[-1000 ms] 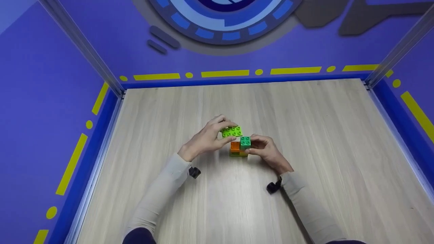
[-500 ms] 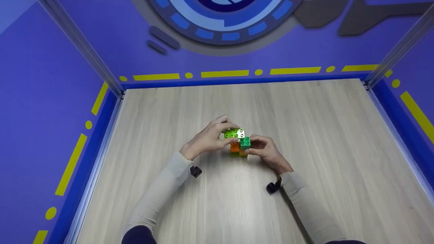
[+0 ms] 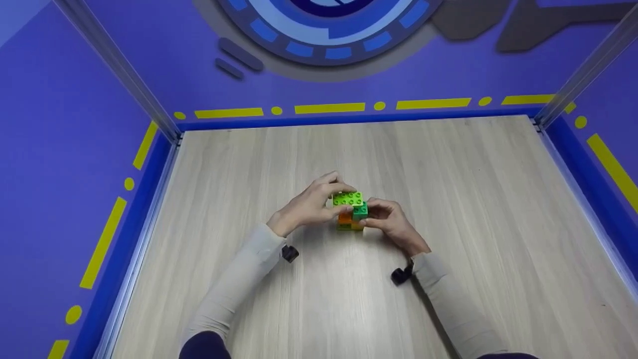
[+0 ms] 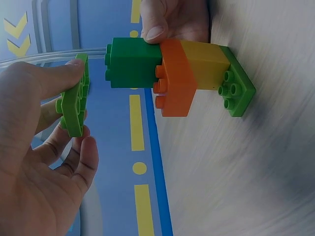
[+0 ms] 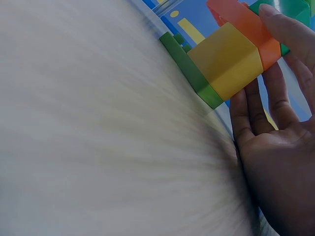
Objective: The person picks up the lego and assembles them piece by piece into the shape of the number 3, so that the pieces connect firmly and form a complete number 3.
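My left hand (image 3: 316,202) pinches a thin lime-green toy brick (image 4: 76,98) between thumb and fingers. In the left wrist view a gap shows between this brick and the studs of the dark green brick (image 4: 134,64). That green brick tops a stack: under it an orange plate (image 4: 178,81), then a yellow brick (image 4: 206,65), and at the bottom a lime-green plate (image 4: 241,93) on the table. My right hand (image 3: 394,223) holds the stack from the right, its thumb by the seam of the green and orange pieces, fingers behind.
The stack stands on a wood-grain table (image 3: 319,299). Blue panels (image 3: 339,94) with yellow dashes rise at the back and both sides, with metal posts (image 3: 124,75) at the corners. A small black camera (image 3: 289,253) sits at the left wrist, another camera (image 3: 400,275) at the right.
My left hand has moved right and slightly nearer with the thin lime-green brick, which now overlaps the dark green brick in the head view. The right hand and stack have stayed put.
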`<state>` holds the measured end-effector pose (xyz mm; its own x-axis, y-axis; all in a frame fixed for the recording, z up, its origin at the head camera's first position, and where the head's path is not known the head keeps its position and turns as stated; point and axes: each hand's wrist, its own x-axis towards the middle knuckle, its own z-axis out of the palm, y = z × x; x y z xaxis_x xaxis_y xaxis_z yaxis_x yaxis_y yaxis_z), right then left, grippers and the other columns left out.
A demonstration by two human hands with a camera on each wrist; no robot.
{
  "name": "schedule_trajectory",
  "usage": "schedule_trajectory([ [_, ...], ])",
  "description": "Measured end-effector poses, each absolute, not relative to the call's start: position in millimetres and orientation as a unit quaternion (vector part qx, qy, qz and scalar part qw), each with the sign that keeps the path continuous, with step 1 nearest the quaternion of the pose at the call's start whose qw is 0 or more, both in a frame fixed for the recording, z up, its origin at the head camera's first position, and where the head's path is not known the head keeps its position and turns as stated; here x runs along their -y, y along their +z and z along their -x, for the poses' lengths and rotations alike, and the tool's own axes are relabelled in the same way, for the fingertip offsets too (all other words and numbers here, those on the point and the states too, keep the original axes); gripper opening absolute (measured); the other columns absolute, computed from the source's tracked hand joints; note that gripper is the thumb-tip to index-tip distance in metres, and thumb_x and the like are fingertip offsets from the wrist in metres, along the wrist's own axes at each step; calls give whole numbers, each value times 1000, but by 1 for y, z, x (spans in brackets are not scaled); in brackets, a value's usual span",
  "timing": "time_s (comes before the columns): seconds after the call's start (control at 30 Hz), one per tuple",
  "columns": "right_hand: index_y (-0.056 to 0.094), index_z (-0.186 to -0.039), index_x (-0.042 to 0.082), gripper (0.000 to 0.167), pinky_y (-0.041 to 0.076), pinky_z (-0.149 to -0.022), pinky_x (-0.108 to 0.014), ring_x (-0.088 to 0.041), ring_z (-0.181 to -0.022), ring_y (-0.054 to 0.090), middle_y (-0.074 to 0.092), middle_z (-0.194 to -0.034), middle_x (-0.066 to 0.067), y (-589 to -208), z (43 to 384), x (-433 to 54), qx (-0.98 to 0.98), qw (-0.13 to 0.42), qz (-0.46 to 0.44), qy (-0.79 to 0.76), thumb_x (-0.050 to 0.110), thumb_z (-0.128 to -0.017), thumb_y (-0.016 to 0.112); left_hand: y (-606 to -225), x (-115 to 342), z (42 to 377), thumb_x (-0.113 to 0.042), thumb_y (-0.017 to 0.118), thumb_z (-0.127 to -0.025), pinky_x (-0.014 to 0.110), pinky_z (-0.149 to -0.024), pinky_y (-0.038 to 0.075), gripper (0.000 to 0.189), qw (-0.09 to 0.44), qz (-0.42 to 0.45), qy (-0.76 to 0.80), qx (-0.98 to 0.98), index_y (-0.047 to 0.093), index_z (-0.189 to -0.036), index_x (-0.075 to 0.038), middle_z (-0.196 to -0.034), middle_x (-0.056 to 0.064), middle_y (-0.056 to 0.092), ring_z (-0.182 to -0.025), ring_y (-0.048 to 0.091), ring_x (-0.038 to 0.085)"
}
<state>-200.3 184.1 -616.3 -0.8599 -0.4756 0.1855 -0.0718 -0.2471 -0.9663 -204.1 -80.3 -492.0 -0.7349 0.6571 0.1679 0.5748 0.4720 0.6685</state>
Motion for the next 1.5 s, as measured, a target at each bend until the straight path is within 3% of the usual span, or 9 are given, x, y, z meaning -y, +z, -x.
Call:
schedule_trajectory([
  [1.17, 74, -126, -5, 36, 58, -100, -30, -18, -113, 71, 75, -119, -6, -617, 199, -184, -602, 130, 231, -753, -5, -90, 81, -504, 70, 201, -28, 73, -104, 27, -85, 46, 37, 47, -381, 355, -852, 72, -137, -13, -114, 2, 59, -98, 51, 14],
  [1.5, 73, -127, -7, 37, 58, -100, -31, -19, -111, 72, 76, -119, -6, -616, 200, -184, -602, 132, 236, -752, -5, -91, 81, -506, 70, 201, -27, 73, -104, 29, -94, 50, 37, 40, -383, 339, -858, 73, -137, -13, -115, 1, 60, -104, 55, 14],
])
